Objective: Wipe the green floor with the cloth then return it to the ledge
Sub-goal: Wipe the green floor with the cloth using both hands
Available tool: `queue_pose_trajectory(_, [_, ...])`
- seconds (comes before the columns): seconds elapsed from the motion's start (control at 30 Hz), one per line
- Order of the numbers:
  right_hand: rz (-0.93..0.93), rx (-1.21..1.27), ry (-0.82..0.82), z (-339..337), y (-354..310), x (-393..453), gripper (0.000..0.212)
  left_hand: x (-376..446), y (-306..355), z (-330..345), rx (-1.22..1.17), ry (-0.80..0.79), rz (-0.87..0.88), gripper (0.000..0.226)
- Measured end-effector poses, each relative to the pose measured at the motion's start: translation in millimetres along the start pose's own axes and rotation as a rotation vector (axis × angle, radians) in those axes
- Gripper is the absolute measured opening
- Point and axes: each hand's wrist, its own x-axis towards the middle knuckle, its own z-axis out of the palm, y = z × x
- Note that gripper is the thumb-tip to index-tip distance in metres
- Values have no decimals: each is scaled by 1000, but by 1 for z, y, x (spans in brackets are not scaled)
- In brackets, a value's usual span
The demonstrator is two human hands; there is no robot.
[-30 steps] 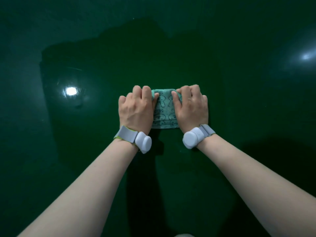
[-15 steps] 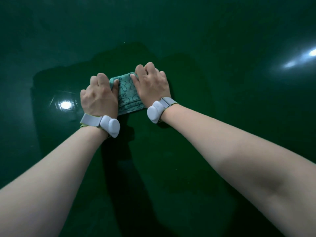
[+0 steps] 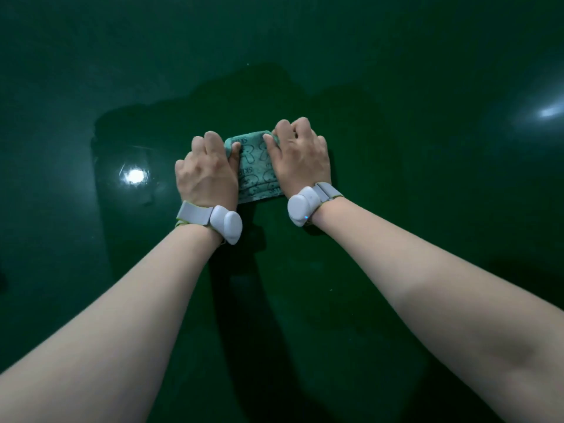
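I see both hands pressed down on the folded cloth [image 3: 255, 169], fingers curled over its far edge: my left hand [image 3: 207, 175] clamps its left side with the thumb lying on the fabric, my right hand [image 3: 300, 157] clamps its right side the same way. The cloth is teal-green with dark printed outlines and some lettering, and it lies flat on the glossy green floor [image 3: 427, 209] between the two hands. Each wrist carries a grey strap with a white pod, the left wristband [image 3: 210, 219] and the right wristband [image 3: 308, 203]. A bright light reflection [image 3: 134, 176] sits on the floor left of my left hand
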Motion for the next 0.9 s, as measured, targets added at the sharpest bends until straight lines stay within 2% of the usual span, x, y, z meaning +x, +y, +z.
queue_pose_trajectory(0.23, [9, 7, 52, -19, 5, -97, 27, -93, -11, -19, -18, 27, 88, 37])
queue_pose_trajectory(0.43, [-57, -6, -10, -33, -8, -171, 19, -174, -35, -41, -84, 35, 74, 29])
queue_pose_trajectory(0.6, [-138, 13, -18, -39, -9, -231, 22, -246, -46, -59, -154, -7, 22, 24])
queue_pose_trajectory(0.73, [-158, 17, -19, -39, -8, -241, 18, -256, -48, -59, -165, -8, 44, 22])
queue_pose_trajectory(0.9, [-172, -7, -36, -37, -7, -226, 20, -229, -50, -56, -133, 1, 71, 25])
